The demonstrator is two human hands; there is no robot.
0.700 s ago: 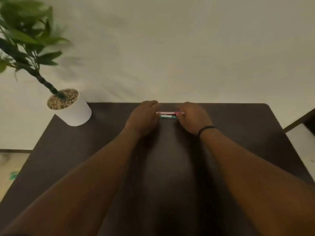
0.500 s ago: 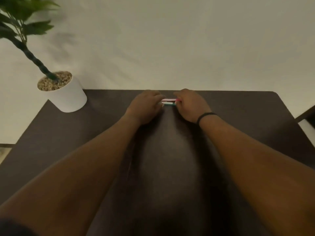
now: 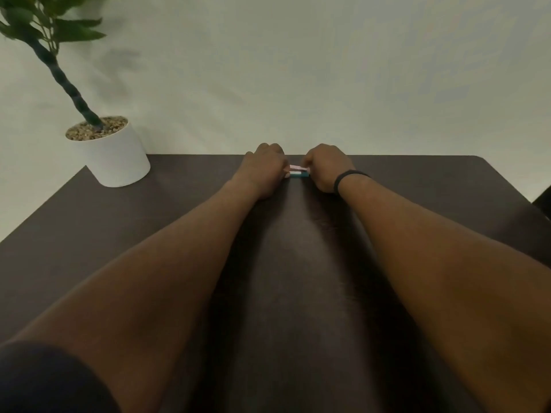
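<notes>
Both my arms stretch out over a dark brown table [image 3: 179, 234] toward its far edge. Between my hands lie two short thin sticks, a pink one [image 3: 296, 167] above a teal one [image 3: 298, 174], possibly pens or markers. My left hand [image 3: 264, 171] has curled fingers at their left ends. My right hand [image 3: 325, 169], with a black band on the wrist, has curled fingers at their right ends. Only a short middle stretch of each stick shows; the ends are hidden inside my hands.
A white pot [image 3: 114, 156] with gravel and a green plant stands on the table's far left corner. A pale wall rises right behind the table. A dark object [image 3: 544, 202] shows at the right edge.
My hands have drawn closer together, so less of the pink and teal sticks shows between them. The view has shifted, with the plant pot lower in the frame than half a second ago.
</notes>
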